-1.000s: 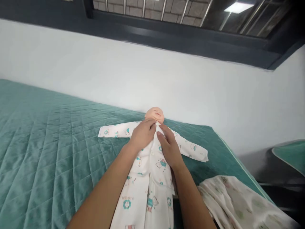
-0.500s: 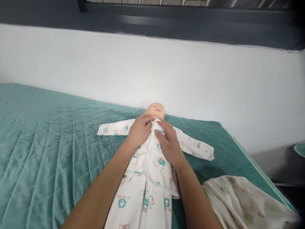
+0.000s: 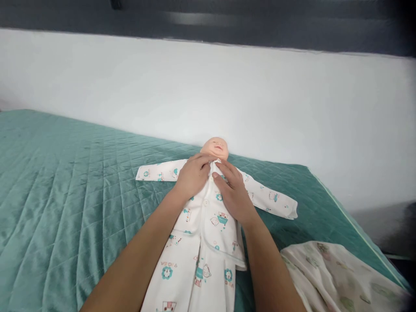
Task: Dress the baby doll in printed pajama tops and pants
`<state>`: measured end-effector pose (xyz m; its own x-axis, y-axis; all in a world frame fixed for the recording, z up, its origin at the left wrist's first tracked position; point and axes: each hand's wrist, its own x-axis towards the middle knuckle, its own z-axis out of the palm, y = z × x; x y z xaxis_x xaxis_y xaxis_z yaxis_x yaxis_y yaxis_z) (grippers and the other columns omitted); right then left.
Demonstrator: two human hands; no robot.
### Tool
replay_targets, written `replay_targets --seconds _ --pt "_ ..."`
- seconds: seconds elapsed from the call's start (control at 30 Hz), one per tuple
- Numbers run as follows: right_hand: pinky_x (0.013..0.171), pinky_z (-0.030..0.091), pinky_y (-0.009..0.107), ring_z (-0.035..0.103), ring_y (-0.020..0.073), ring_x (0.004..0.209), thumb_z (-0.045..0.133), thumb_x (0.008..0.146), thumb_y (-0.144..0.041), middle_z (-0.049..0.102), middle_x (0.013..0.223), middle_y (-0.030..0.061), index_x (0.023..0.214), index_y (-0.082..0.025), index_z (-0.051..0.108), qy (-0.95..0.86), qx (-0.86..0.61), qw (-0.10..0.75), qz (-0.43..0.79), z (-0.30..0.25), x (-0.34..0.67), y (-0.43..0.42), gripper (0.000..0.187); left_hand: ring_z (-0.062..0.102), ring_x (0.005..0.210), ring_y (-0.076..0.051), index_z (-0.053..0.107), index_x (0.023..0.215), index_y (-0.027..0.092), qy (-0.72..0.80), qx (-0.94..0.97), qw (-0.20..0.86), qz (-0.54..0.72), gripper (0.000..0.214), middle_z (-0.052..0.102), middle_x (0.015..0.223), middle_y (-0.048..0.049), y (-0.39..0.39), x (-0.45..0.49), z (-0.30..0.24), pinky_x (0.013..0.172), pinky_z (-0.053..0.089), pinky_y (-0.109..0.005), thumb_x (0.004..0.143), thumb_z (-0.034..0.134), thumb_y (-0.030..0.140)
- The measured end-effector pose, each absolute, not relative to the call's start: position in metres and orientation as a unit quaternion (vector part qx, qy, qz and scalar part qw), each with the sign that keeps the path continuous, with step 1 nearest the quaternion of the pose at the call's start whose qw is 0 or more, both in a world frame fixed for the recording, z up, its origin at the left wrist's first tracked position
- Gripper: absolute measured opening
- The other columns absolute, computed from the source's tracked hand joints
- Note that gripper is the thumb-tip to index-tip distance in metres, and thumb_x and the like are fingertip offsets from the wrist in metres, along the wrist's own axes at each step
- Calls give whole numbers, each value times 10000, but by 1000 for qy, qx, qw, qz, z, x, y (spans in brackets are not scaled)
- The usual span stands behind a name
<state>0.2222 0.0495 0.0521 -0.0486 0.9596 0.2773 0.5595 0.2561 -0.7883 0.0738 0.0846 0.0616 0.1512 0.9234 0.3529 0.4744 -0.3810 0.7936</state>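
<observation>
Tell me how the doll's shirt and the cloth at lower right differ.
The shirt carries teal and reddish figures, while the cloth shows mostly greenish patches. The shirt lies spread on the doll; the cloth lies in loose folds. The left hand and right hand are on the shirt, neither on the cloth. Both fabrics are pale and printed.

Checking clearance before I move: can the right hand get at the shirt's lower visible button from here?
Likely yes: the lower button lies exposed on the printed shirt, close to the right hand, with nothing seen covering it.
</observation>
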Motion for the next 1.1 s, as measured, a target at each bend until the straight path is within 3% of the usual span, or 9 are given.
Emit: replay_targets --seconds 0.2,0.4,0.67,1.1 --pt "1209 241 538 350 271 1450 482 952 -477 470 1535 48 1324 -287 595 -690 -555 403 231 52 222 49 433 561 1283 -194 722 1176 247 493 714 266 420 444 659 1338 -7 83 74 64 1137 414 -358 918 377 142" --pt "1159 341 481 480 252 1346 549 922 -442 578 1420 54 1303 -289 593 -661 -542 466 226 50 218 48 412 564 1278 -196 734 1165 243 491 709 272 427 447 665 1324 -7 83 74 65 1134 417 -349 908 383 138" --pt "1189 306 496 445 245 1388 525 935 -407 552 1457 48 1275 -291 626 -673 -539 456 219 51 218 47 373 586 1259 -194 751 1111 236 493 694 289 438 402 682 1300 -9 83 75 66 1136 424 -343 906 418 144" --pt "1182 355 455 431 248 1421 560 926 -416 526 1503 39 1288 -265 678 -630 -570 466 249 52 216 45 410 589 1250 -208 724 1104 209 503 692 277 438 345 690 1270 -38 82 75 67 1131 418 -369 922 434 163"
